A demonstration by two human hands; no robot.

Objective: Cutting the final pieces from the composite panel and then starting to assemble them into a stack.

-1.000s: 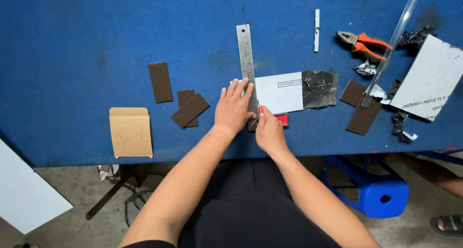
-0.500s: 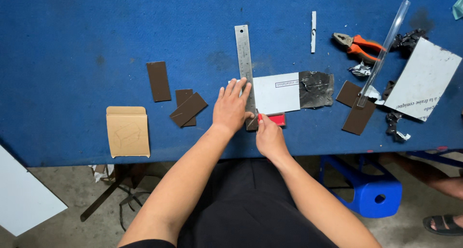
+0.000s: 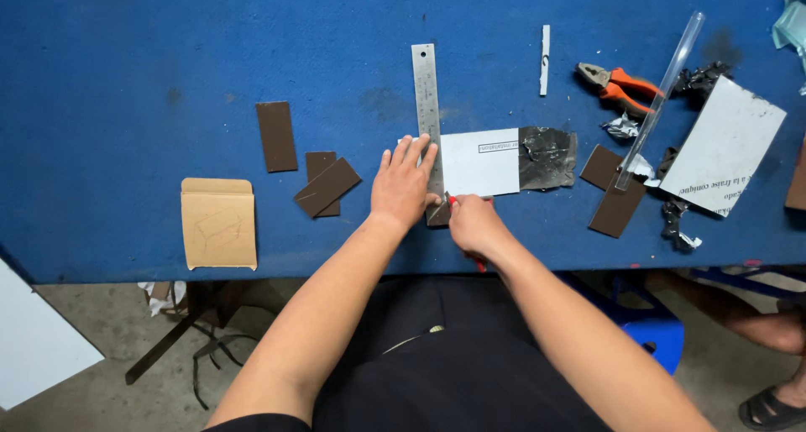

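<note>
My left hand [image 3: 403, 182] lies flat with fingers spread, pressing on a steel ruler [image 3: 426, 96] that runs away from me across the blue table [image 3: 168, 46]. Under the ruler's near end sits a small brown piece [image 3: 437, 214]. My right hand [image 3: 473, 224] is closed around a red-handled cutter [image 3: 460, 202] whose tip meets the ruler's right edge at the brown piece. A white card [image 3: 480, 162] with a crumpled dark patch [image 3: 547, 157] lies just right of the ruler.
Brown strips [image 3: 276, 136] [image 3: 327, 186] and a tan cardboard piece [image 3: 218, 223] lie to the left. On the right are orange pliers [image 3: 620, 86], a clear tube [image 3: 659, 96], a white board [image 3: 724, 145] and more brown pieces [image 3: 617, 209]. Another person's leg [image 3: 756, 327] shows lower right.
My right hand has slid slightly toward the table's near edge along the ruler. My left hand stays pressed on the ruler.
</note>
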